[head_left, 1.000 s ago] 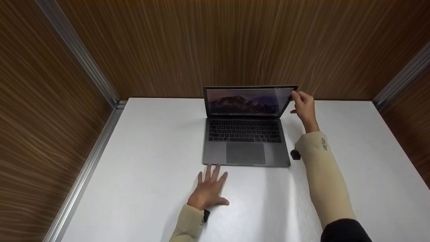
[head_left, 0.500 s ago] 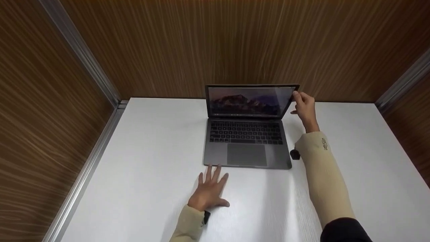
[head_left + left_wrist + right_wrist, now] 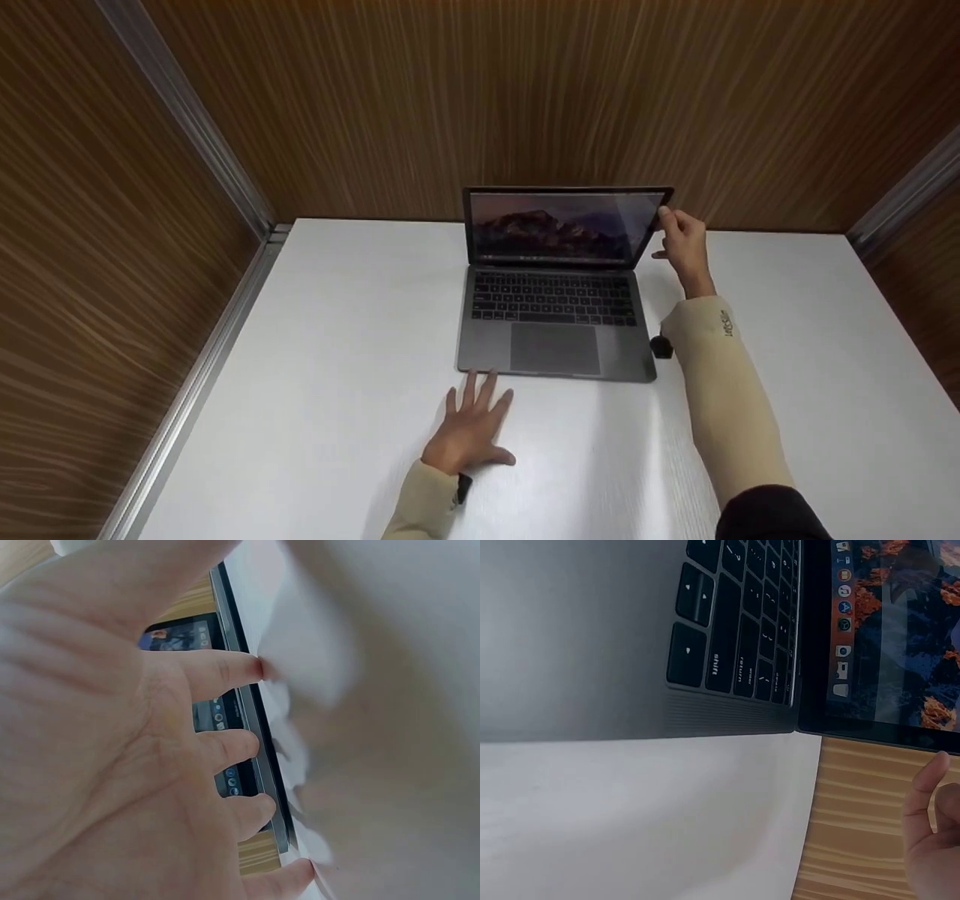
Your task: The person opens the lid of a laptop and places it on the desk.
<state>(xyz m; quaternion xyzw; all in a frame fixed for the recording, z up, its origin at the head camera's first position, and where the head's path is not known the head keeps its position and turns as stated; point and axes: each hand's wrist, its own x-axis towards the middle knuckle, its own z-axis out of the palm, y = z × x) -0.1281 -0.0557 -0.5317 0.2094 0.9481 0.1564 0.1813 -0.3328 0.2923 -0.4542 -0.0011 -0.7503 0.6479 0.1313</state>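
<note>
A grey laptop (image 3: 484,345) stands unfolded on the white table, its lit screen (image 3: 566,225) showing a mountain picture. My right hand (image 3: 684,246) pinches the upper right edge of the lid. In the right wrist view, part of that hand (image 3: 934,840) shows by the screen's rim, and the far side of its grip is out of sight. My left hand (image 3: 466,435) lies palm down with spread fingers before the laptop. Its two longest fingertips reach the front edge near the left corner. In the left wrist view, several fingertips of the left hand (image 3: 150,757) line that edge.
Behind the laptop rises a brown wood-grain panel (image 3: 375,112), close to the lid. Another wood-grain panel (image 3: 112,225) with a metal rail (image 3: 199,345) bounds the left side. White table surface (image 3: 322,360) extends on both sides of the laptop.
The lid has tilted a little further back, with my right hand still on its edge. The left hand stays at the front edge. The whole view has shifted slightly.
</note>
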